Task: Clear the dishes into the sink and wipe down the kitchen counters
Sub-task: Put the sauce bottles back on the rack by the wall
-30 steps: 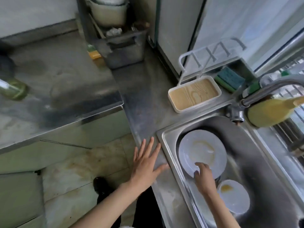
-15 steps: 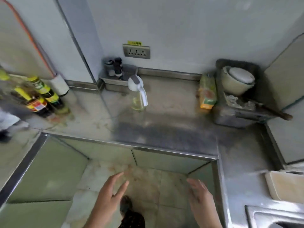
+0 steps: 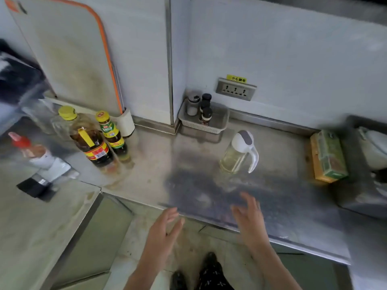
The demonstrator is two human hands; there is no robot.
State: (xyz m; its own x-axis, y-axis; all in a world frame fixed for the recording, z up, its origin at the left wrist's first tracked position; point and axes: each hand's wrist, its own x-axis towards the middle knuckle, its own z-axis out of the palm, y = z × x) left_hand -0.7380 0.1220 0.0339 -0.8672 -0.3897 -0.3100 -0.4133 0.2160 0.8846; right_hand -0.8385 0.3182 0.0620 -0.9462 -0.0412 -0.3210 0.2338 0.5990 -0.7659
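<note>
Left hand [image 3: 165, 229]: I am holding it open and empty, fingers loosely spread, just short of the front edge of the stained stainless-steel worktop [image 3: 188, 164].
Right hand [image 3: 249, 218]: I am holding it open and empty, fingers spread, over that edge.

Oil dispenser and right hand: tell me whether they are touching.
Apart. The head view shows a stretch of bare counter between the right hand and the oil dispenser, which stands alone farther back.

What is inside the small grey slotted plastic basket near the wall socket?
The grey slotted plastic basket holds a pale shaker jar with a grey lid and small dark-capped bottles, all upright. The basket floor beneath them is covered.
</note>
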